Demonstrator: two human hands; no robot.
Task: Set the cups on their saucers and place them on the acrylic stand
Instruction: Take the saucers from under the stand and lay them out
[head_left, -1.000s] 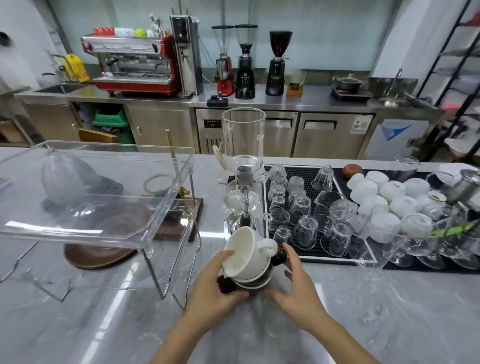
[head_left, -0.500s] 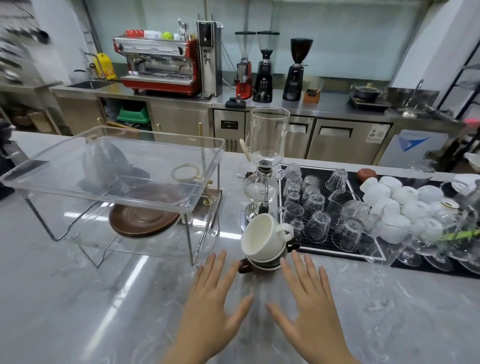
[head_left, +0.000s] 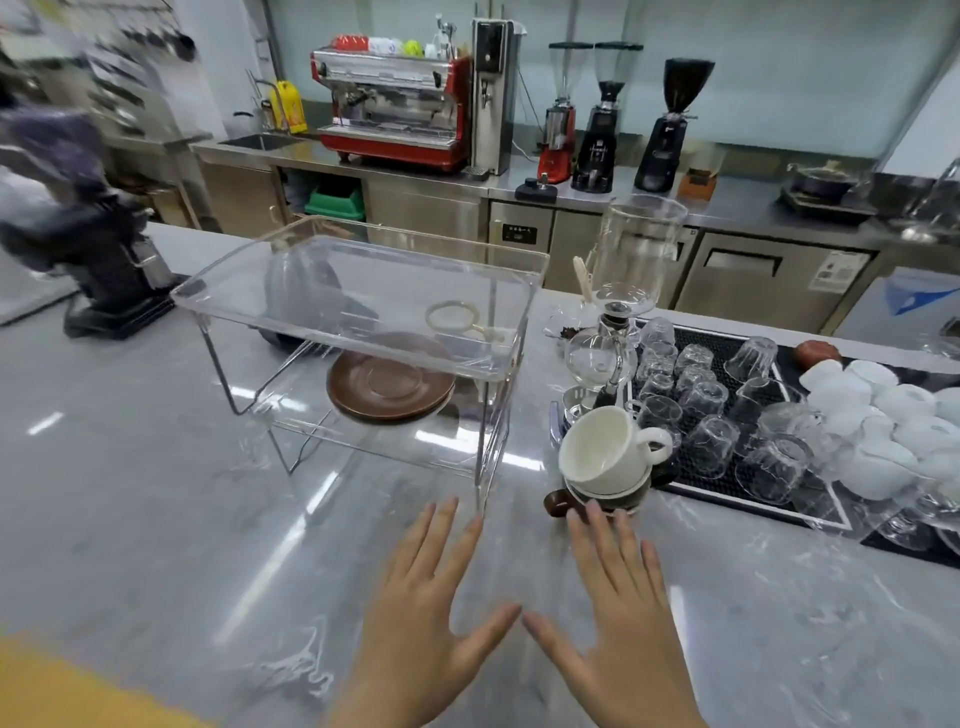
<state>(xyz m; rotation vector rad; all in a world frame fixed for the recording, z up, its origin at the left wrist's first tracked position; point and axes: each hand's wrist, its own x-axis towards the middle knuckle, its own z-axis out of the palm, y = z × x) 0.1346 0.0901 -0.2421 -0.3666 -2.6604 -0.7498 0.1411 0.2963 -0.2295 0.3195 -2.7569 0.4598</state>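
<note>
Clear acrylic two-tier stand (head_left: 358, 312), brown saucers (head_left: 389, 387) under it, sits just past the left hand (head_left: 421, 618), whose fingers are spread and empty. Right hand (head_left: 618, 623) likewise, fingertips (head_left: 592, 514) touching the stacked cups: tilted white ceramic cup (head_left: 602, 449) atop dark ones. Lift the white one by its handle and steady the stack; it looks tippy.
</note>
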